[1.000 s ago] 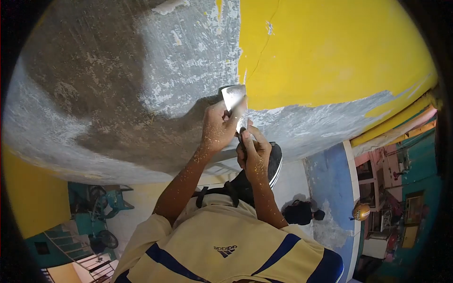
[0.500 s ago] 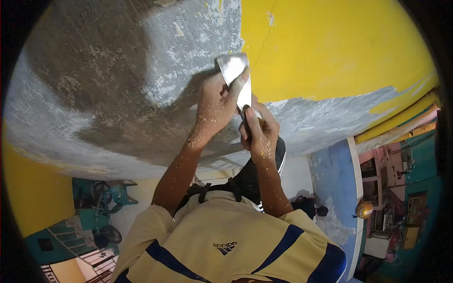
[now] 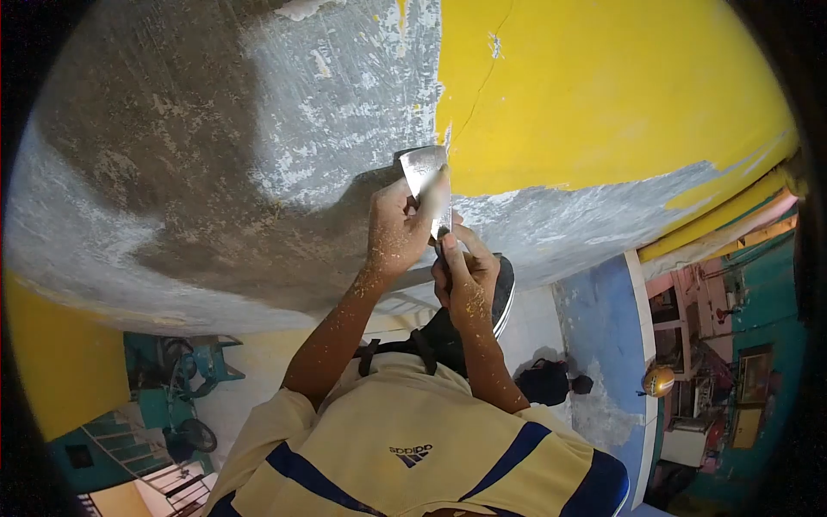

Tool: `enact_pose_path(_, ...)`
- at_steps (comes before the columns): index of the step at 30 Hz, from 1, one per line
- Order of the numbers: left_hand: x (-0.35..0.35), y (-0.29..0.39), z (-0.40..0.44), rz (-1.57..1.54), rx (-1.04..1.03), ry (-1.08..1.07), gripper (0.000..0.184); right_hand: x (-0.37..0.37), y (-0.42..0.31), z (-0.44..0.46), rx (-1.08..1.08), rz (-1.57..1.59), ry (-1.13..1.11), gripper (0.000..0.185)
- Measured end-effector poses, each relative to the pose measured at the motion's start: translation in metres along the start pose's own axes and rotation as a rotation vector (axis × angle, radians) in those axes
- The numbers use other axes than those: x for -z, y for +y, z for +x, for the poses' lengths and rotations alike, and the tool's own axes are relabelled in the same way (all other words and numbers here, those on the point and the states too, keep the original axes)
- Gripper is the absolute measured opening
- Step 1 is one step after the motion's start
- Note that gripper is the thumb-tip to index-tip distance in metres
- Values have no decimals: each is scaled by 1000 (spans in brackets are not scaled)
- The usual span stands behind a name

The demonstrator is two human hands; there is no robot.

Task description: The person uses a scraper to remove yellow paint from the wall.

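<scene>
Both of my hands grip a paint scraper with a shiny metal blade (image 3: 420,165) that widens toward its edge. My left hand (image 3: 396,226) is closed around the blade, thumb pressed along its face. Lower down, my right hand (image 3: 474,277) wraps the dark handle, most of which its fingers hide. The wide end of the blade lies against the wall at the border between yellow paint (image 3: 594,95) and the scraped grey surface (image 3: 345,121). Pale flakes speckle both hands and forearms.
A thin crack runs down the yellow paint above the scraper. A dark bag-like object (image 3: 543,382) lies on the floor at lower right, near a blue wall (image 3: 603,314). Farther off are an orange helmet (image 3: 659,381) and, at left, a bicycle-like vehicle (image 3: 183,379).
Both hands and the scraper have moved down in the view, toward my body, along the yellow paint's edge. My grip stays the same.
</scene>
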State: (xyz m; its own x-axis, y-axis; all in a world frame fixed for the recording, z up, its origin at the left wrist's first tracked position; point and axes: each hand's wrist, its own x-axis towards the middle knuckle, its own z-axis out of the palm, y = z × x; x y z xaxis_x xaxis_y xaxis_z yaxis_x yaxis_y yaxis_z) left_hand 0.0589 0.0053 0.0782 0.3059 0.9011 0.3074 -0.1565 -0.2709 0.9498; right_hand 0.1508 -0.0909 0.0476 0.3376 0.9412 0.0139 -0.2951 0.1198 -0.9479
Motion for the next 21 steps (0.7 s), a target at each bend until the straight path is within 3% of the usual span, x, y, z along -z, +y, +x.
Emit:
enact_pose_path(4, 6, 1, 5, 128, -61, 4, 26, -10, 0, 1, -6, 68, 39, 31)
enact_pose_path(11, -3, 16, 3, 20, -8, 54, 25, -9, -2, -5, 5, 61, 24, 30)
enact_pose_path(19, 11, -53, 1, 208, -157, -11, 29, 4, 12, -13, -37, -19, 24, 33)
enact_pose_path(21, 6, -53, 1, 129, -146, 8, 28, 2, 20, -10, 16, 2, 58, 33)
